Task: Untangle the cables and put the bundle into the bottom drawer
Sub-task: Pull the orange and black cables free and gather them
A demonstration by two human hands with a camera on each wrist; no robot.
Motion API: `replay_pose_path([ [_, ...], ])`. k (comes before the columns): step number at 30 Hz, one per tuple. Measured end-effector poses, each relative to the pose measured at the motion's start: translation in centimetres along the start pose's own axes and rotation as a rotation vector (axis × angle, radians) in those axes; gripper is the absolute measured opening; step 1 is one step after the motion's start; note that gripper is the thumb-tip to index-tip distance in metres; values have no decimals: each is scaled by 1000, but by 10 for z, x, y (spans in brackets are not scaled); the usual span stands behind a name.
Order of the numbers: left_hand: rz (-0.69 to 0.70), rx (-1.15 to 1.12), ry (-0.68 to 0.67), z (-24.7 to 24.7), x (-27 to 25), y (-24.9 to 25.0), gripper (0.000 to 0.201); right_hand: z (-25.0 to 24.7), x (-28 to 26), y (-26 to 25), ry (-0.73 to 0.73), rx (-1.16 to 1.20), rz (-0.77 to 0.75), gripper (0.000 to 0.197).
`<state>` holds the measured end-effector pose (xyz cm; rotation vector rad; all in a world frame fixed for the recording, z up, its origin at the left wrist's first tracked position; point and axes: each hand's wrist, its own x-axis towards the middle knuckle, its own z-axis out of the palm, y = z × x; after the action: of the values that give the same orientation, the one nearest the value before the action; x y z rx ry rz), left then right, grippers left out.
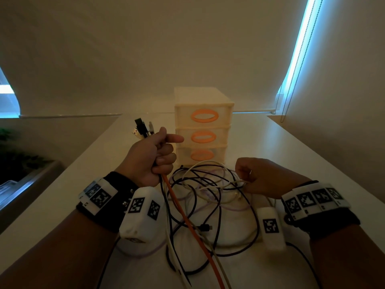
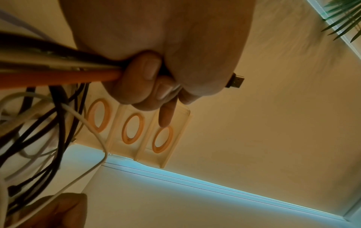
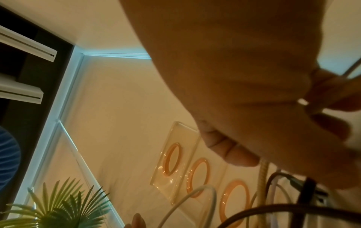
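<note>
My left hand (image 1: 155, 158) (image 2: 148, 80) grips a bunch of cable ends, raised above the table; plugs (image 1: 142, 127) stick out above the fist and an orange cable (image 1: 187, 222) (image 2: 58, 77) hangs down with black and white ones. The index finger points toward the drawers. The tangled cables (image 1: 210, 190) lie looped on the white table (image 1: 302, 155) in front of a small cream drawer unit (image 1: 203, 126) with three orange oval handles; the bottom drawer (image 1: 202, 154) is closed. My right hand (image 1: 256, 176) pinches a white cable (image 1: 237, 181) (image 3: 263, 177) at the tangle's right side.
The drawer unit stands at the table's middle back, near a wall with window blinds and a bead cord (image 1: 288, 94). A plant (image 1: 18, 157) (image 3: 64, 205) sits off the table's left edge. A black plug (image 1: 205, 227) lies in the loops near me.
</note>
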<state>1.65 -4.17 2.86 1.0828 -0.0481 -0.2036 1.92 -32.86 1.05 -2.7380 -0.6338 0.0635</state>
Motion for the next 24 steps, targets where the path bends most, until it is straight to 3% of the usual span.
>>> replay_pose_path([
  [3,3,-7,1,-1,0,1,47,1,3,0,-58,-98,-29,32],
  [7,7,-19,-2,-1,-1,2,46,-1,4,0,-38,-123,9,10],
  [10,14,-15,-3,-1,-1,2,46,-1,4,-2,-41,-124,31,15],
  [18,15,-20,-9,-2,0,3,48,-7,1,-11,63,-93,6,6],
  [21,12,-17,-13,-3,1,3,48,-13,4,-13,133,-14,56,10],
  [24,6,-15,-7,-3,1,3,48,-22,10,-17,182,25,66,31],
])
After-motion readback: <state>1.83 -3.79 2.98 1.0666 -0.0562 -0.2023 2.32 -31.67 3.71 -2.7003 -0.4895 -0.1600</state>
